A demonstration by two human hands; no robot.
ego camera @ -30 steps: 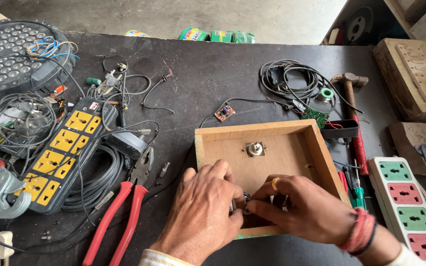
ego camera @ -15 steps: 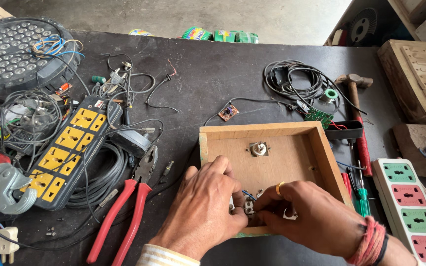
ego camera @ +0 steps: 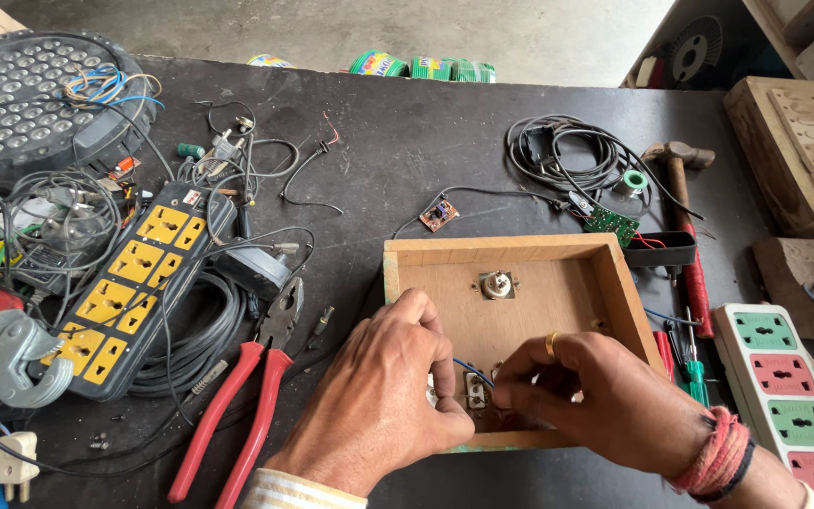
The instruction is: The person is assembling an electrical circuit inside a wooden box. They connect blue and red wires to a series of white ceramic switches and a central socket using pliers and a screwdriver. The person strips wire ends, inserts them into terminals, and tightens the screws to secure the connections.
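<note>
Both hands work inside a shallow wooden box [ego camera: 529, 292] lying open near the front edge of the bench [ego camera: 426, 151]. The left hand [ego camera: 379, 405] curls over a small metal switch part [ego camera: 473, 388] at the box's near wall, fingers closed around it. The right hand [ego camera: 595, 401] pinches a thin blue wire [ego camera: 471, 369] at that part, thumb and forefinger nearly shut. A round metal fitting [ego camera: 496, 283] sits mid-box. Red-handled pliers [ego camera: 237, 415] lie just left of the hands, beside a yellow-socket power strip [ego camera: 134, 283]; a hammer [ego camera: 680, 217] lies right.
</note>
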